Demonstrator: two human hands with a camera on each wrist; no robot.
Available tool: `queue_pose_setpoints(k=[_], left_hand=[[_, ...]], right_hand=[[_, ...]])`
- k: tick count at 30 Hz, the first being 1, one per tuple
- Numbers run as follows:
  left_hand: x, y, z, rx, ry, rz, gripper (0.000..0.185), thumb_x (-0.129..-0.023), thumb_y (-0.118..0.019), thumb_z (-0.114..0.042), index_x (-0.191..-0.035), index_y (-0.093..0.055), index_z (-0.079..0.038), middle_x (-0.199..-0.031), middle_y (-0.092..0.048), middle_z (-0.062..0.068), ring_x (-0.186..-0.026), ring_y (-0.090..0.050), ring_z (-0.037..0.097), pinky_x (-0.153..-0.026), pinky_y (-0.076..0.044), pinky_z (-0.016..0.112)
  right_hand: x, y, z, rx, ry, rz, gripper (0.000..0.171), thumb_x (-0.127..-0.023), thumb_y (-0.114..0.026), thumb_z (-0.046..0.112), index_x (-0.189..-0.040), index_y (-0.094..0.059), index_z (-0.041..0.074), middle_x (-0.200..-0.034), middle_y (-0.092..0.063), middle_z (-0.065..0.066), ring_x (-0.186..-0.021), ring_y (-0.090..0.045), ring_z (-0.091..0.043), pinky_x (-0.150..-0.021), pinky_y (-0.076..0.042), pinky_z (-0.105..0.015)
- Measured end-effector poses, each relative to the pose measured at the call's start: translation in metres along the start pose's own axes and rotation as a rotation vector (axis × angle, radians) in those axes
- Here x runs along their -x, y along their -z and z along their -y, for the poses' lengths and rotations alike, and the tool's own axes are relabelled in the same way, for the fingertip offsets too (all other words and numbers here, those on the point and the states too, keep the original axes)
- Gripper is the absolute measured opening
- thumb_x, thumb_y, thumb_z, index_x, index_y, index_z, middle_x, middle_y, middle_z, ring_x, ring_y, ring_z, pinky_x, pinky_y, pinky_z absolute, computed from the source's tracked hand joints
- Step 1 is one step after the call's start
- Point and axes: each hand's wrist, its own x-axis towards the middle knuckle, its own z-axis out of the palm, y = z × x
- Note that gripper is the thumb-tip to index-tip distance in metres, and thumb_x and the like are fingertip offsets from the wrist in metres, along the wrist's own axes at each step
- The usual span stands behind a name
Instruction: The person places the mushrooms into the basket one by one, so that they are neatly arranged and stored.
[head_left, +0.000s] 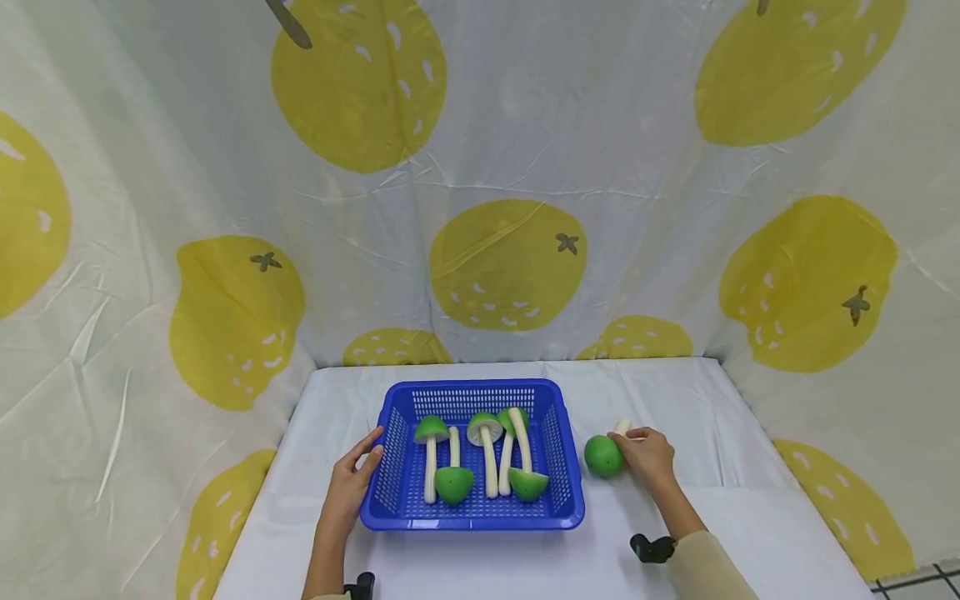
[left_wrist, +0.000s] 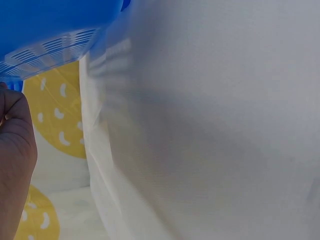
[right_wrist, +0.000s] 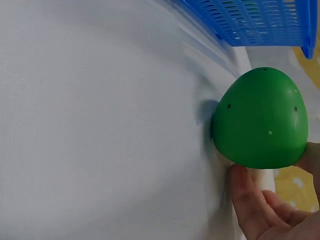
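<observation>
A blue plastic basket (head_left: pixel 471 524) stands on the white-covered table with several green-capped toy mushrooms (head_left: pixel 453 485) lying inside, their pale stems lengthwise. My left hand (head_left: pixel 352 475) holds the basket's left rim, fingers over the edge and thumb close to it; in the left wrist view only part of that hand (left_wrist: pixel 15 120) shows beneath the basket wall. To the right of the basket, my right hand (head_left: pixel 649 455) grips another mushroom (head_left: pixel 603 457) by its pale stem. Its green cap (right_wrist: pixel 262 120) faces the right wrist camera, hiding most of the stem and part of the fingers.
White cloth covers the table (head_left: pixel 495 567) on all sides of the basket. Behind and beside it hangs a pale curtain (head_left: pixel 637 250) printed with yellow fruit. The basket's right wall (right_wrist: pixel 260 25) is close to the held mushroom.
</observation>
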Motion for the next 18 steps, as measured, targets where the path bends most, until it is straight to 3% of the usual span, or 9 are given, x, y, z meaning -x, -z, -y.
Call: queue_pose_setpoints(k=[3,8,14,18], left_hand=[[0.000,0.000,0.000,-0.002,0.002,0.001,0.052,-0.103,-0.061,-0.045,-0.151,-0.054,-0.028,-0.136,-0.054,0.012,-0.133,-0.049,0.030,-0.111,-0.042,0.053],[0.001,-0.001,-0.007,-0.009,0.027,-0.002,0.048,-0.105,-0.060,-0.038,-0.151,-0.054,-0.026,-0.134,-0.054,0.012,-0.121,-0.053,0.027,-0.091,-0.047,0.030],[0.015,0.001,-0.032,-0.006,0.026,0.008,0.047,-0.106,-0.059,-0.030,-0.151,-0.054,-0.019,-0.133,-0.054,0.016,-0.121,-0.053,0.030,-0.089,-0.047,0.028],[0.019,0.001,-0.037,-0.014,0.018,0.009,0.048,-0.106,-0.059,-0.031,-0.152,-0.053,-0.018,-0.132,-0.055,0.016,-0.121,-0.054,0.030,-0.089,-0.047,0.027]], right_hand=[[-0.001,0.000,-0.004,-0.020,-0.027,0.025,0.050,-0.091,-0.074,0.037,-0.112,-0.065,-0.008,-0.088,-0.068,-0.018,-0.069,-0.063,-0.019,-0.059,-0.046,-0.026],[-0.004,-0.002,-0.010,-0.065,-0.061,0.040,0.046,-0.090,-0.075,0.032,-0.113,-0.065,-0.007,-0.087,-0.069,-0.018,-0.064,-0.063,-0.015,-0.057,-0.048,-0.025],[-0.004,-0.002,-0.009,-0.072,-0.061,0.034,0.046,-0.088,-0.076,0.031,-0.113,-0.066,-0.006,-0.093,-0.069,-0.021,-0.066,-0.063,-0.016,-0.057,-0.048,-0.026],[-0.004,-0.002,-0.005,-0.056,-0.047,0.022,0.047,-0.087,-0.078,0.032,-0.114,-0.067,-0.004,-0.101,-0.070,-0.024,-0.077,-0.064,-0.023,-0.060,-0.046,-0.026]])
